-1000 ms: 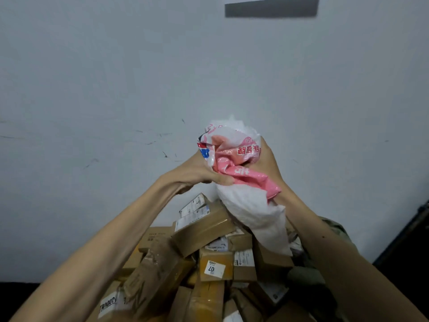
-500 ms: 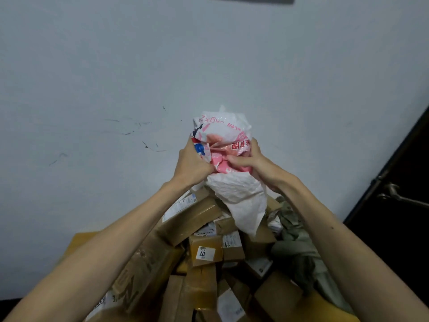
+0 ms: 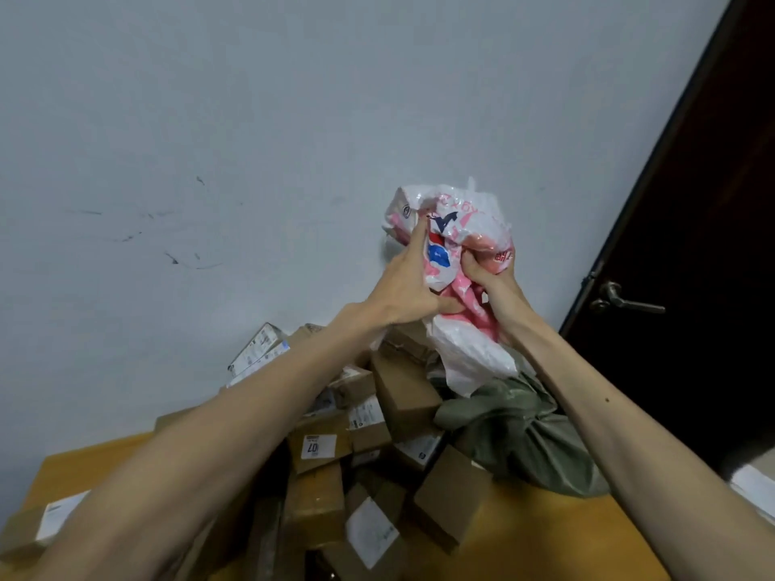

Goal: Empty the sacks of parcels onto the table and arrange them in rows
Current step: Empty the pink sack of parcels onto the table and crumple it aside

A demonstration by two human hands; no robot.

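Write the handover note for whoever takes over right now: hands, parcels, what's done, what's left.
Hands: left hand and right hand both grip the crumpled pink-and-white sack, held above the heap.
Things: parcels lie heaped on the wooden table, none in rows; green sack lies at the heap's right, contents unclear.
Done: the held sack looks emptied.
Left: put it aside, check the green sack, arrange parcels in rows.
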